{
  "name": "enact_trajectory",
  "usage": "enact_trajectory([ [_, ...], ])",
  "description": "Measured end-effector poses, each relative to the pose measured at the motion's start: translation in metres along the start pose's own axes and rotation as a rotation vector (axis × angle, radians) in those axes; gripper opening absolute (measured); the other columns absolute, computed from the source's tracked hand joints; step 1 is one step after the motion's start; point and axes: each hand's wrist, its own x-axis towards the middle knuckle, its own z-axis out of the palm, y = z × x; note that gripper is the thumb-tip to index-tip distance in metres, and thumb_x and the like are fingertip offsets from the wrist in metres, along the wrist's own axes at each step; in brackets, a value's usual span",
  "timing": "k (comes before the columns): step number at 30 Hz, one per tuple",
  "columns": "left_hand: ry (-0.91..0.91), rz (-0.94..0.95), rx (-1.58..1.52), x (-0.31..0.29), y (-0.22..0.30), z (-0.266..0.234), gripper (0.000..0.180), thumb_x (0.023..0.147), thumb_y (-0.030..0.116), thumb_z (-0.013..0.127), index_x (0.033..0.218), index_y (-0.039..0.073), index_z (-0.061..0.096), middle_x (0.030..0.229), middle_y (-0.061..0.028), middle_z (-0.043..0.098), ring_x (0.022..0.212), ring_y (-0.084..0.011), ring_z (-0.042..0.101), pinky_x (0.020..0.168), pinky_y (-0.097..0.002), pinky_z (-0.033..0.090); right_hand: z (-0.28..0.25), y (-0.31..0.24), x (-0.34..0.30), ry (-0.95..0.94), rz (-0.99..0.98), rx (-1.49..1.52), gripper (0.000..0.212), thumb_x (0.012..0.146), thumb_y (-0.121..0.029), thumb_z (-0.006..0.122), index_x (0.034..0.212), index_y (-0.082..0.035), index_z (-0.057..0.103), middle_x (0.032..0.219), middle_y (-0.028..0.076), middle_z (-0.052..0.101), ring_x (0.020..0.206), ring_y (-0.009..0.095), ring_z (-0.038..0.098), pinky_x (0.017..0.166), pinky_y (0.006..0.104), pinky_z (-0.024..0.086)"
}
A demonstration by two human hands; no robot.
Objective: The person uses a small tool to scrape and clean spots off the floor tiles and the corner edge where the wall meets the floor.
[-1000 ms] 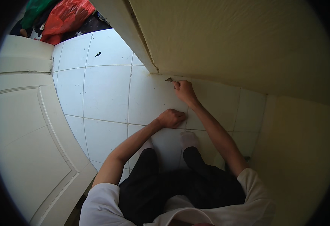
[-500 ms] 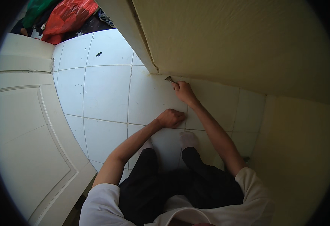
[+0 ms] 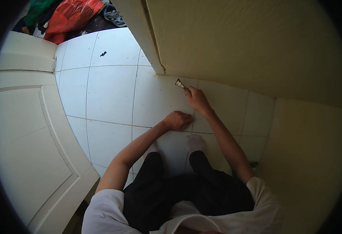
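My right hand [image 3: 198,100] is closed round the handle of a small scraper [image 3: 179,83]. The scraper's flat blade points to the upper left, just in front of the wall's foot, with light patches on it. Lower and to the left, my left hand [image 3: 177,121] rests on the white tiled floor [image 3: 108,93] as a closed fist. Its fingers curl under, so whatever they may hold is hidden.
A cream wall [image 3: 237,43] rises ahead, its door frame [image 3: 139,35] ending near the scraper. On the left stands a panelled white door [image 3: 26,136]. A small dark scrap [image 3: 103,54] lies on the tiles; beyond are a red plastic bag [image 3: 71,17] and a shoe [image 3: 114,16].
My right hand has drawn slightly back and to the right with the scraper, whose blade has turned so its flat face shows. The left fist stays in place.
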Motion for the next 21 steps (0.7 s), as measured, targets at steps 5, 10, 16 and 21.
enact_trajectory([
  [5,-0.009,-0.018,-0.013,0.001,0.002,-0.002,0.013,0.081,0.017,0.063,0.091,0.009,0.061,0.082,-0.0065,0.063,0.076,-0.0305,0.069,0.066,-0.0438,0.057,-0.04,0.003,-0.023,-0.192,-0.064,-0.019,0.029,0.091,-0.028,0.076,0.099,-0.001,0.068,0.077,0.018,0.068,0.074,0.031,0.068,0.071,0.0419,0.052],
  [10,0.073,-0.415,-0.286,0.009,0.008,0.002,0.02,0.087,0.014,0.06,0.105,0.009,0.067,0.099,-0.0089,0.07,0.082,-0.0311,0.071,0.072,-0.0412,0.057,-0.052,0.033,-0.047,-0.343,-0.179,0.237,0.024,0.086,-0.013,0.08,0.103,-0.001,0.068,0.082,0.012,0.071,0.075,0.018,0.064,0.073,0.0369,0.051],
  [16,0.302,-0.585,-1.166,0.027,-0.007,-0.022,0.037,0.087,-0.008,0.06,0.121,0.006,0.066,0.121,-0.0056,0.069,0.108,-0.0186,0.067,0.089,-0.0349,0.057,-0.05,0.036,-0.06,-0.275,-0.173,0.34,0.022,0.09,-0.007,0.077,0.107,0.001,0.065,0.091,0.01,0.072,0.081,0.012,0.066,0.074,0.0317,0.052],
  [21,0.227,-0.509,-1.146,0.037,-0.003,-0.06,0.037,0.087,-0.01,0.071,0.121,0.004,0.064,0.121,-0.0056,0.068,0.115,-0.0165,0.065,0.099,-0.0326,0.057,-0.05,0.038,-0.06,-0.176,-0.182,0.349,0.019,0.086,-0.002,0.07,0.105,-0.001,0.066,0.077,0.006,0.067,0.069,0.009,0.059,0.064,0.0318,0.048],
])
